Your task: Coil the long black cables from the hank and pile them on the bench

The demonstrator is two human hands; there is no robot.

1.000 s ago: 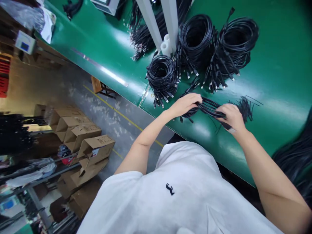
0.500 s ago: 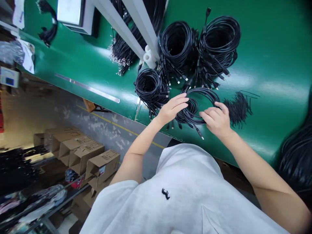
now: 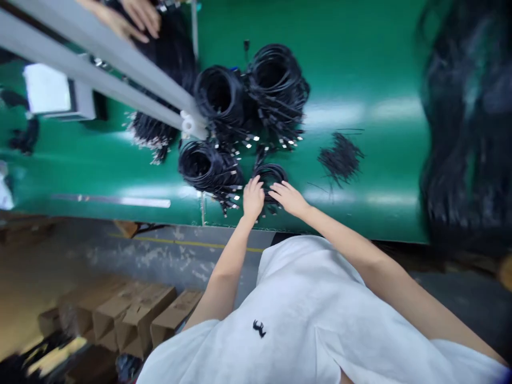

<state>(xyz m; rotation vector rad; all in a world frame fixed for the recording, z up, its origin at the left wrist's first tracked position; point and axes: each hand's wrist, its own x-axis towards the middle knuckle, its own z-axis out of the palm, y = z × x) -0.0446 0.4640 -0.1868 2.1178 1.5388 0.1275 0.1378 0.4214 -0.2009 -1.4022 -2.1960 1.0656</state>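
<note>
The fingers of the left hand (image 3: 253,198) reach forward, fairly straight and close together, at the left side of a coil of black cable (image 3: 273,170); those of the right hand (image 3: 293,199) are stretched out and slightly spread, their tips over its right side. Neither set is curled round the cable, though blur hides whether the tips press on it. The coil lies on the green counter (image 3: 372,64), near its front edge and between the two hands. To handle it well, I would steady it lightly from both sides, keep the loops level with one another, and leave the plug ends free so none gets caught underneath. The left forearm runs up steeply from the elbow, while the right one slants in from the lower right with a longer reach; both wrists look fairly straight, which should suit gentle, even pressure. Just left of the left hand stands a small stack of coils (image 3: 200,162), with two taller stacks beyond, at the left (image 3: 220,95) and right (image 3: 275,69). A heap of short black strips (image 3: 341,158) lies to the right, apart from the right hand. Far off at upper left, another person's hands (image 3: 141,17) are over dark cables.
</note>
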